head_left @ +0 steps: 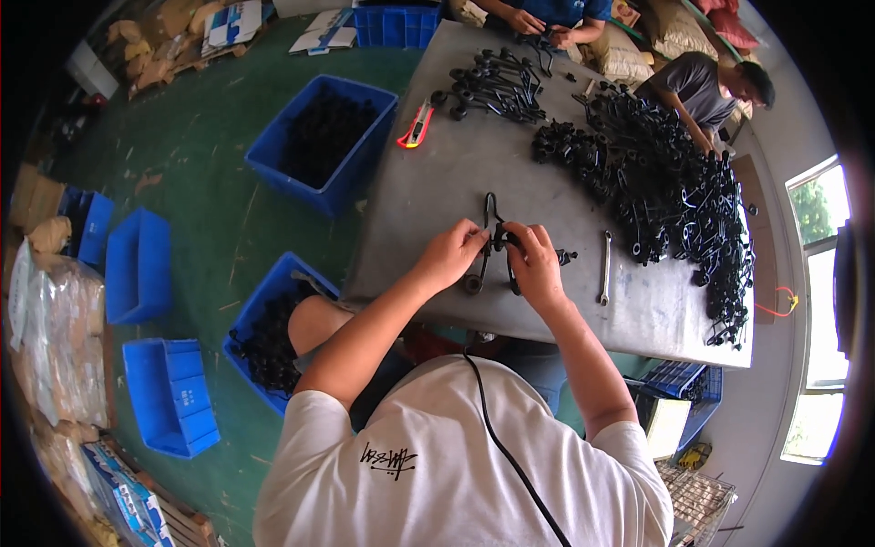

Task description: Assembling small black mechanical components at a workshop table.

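Both our hands are busy rn: the left hand [453,253] has thumb + fingertips pinched on a black bent rod [490,202], and the right hand [536,260] has its fingers curled on the same bit from the other side. Can't tell exactly what's under the fingertips, or if it's 1 pc or 2, tbh. The rod sits over the near part of the grey table [415,196], hooked end pointing away from us, w/ a round black end piece [473,283] just below our left fingers.

Tips imo: we'd keep the left pinch steady and let the right do the fine work, fingertips only, wrists low nr the tabletop. If it wants to twist, we'd grip closer to the joint, prob less slip.

Just right of our right hand there's a small dark part [567,257], then a combination wrench [606,267] lying apart. Further out: big heap of black rods w/ ring ends [656,173], a sorted-ish bunch of rods [497,87], a red/yellow box cutter [416,123], and a co-worker's hands [526,22] on another rod. Blue bin [283,182] of black parts on the floor, left side.
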Demonstrator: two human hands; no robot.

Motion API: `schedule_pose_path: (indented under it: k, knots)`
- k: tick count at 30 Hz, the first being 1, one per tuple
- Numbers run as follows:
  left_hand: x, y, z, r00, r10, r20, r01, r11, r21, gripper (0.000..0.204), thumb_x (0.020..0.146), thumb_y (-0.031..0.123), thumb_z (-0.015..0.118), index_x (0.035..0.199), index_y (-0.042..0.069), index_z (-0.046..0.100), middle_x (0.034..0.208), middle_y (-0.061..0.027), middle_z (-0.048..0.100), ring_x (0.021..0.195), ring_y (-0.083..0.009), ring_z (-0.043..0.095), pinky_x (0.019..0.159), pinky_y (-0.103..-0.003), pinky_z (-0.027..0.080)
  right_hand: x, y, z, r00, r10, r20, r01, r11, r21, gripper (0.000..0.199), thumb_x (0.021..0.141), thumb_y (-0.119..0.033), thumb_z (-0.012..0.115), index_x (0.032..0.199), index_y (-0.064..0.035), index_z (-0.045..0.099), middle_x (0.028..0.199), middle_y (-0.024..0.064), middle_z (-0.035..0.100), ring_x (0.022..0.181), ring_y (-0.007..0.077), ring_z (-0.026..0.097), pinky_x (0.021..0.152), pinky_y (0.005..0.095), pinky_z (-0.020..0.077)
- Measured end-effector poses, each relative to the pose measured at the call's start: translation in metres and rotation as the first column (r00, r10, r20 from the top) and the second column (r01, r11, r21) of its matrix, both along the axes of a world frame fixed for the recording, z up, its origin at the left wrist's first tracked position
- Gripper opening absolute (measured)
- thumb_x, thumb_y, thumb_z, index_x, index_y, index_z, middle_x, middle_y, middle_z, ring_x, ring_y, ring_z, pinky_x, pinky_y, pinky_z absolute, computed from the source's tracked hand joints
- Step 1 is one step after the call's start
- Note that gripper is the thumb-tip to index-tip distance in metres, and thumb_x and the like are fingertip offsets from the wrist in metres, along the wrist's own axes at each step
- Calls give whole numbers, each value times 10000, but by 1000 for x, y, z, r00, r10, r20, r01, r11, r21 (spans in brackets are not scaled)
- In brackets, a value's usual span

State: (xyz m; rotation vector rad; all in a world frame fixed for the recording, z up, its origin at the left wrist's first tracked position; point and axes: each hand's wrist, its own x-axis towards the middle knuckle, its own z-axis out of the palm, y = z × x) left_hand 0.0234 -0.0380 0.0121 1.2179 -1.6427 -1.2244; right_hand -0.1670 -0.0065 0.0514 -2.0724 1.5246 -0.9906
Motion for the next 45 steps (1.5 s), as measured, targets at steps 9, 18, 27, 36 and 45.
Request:
schedule_pose_path:
  k: [9,18,27,36,45]
  knots:
    - [10,-5,-8,996,-84,-29,85,995,58,305,946,279,690,1065,25,571,860,-134,702,791,-244,691,713,-367,528,0,-7,6,998,24,-51,-21,998,64,391,870,-10,624,1238,-141,605,1044,150,573,889,366,624,775,444,527]
    - [3,-1,-1,991,-36,126,56,985,-162,379,858,235,777,1079,37,541,955,-155,690,884,-324,682,783,-391,543,7,-8,10,995,-13,-96,26,990,139,386,855,-22,636,1223,-138,613,1018,154,573,854,359,626,777,445,526]
    - [20,-10,1,992,-118,41,122,988,-92,370,886,231,756,1097,27,531,957,-154,684,900,-292,685,789,-392,545,6,-14,13,998,-3,-64,15,982,190,378,843,-25,634,1208,-126,628,990,150,582,832,331,633,765,425,527]
    - [22,-26,6,946,-270,182,305,930,-205,376,832,145,788,1067,43,513,957,-160,684,909,-351,672,788,-417,532,8,-14,10,998,-12,-65,23,985,171,376,846,-33,629,1215,-109,626,984,168,588,860,355,627,780,426,520]
    - [-2,-19,39,872,-250,421,358,913,-199,520,818,157,796,1214,44,477,1007,-187,682,967,-389,669,825,-451,535,4,-9,-5,991,-132,27,125,976,179,365,851,-79,668,1214,-75,631,1012,174,597,876,364,635,791,433,526]
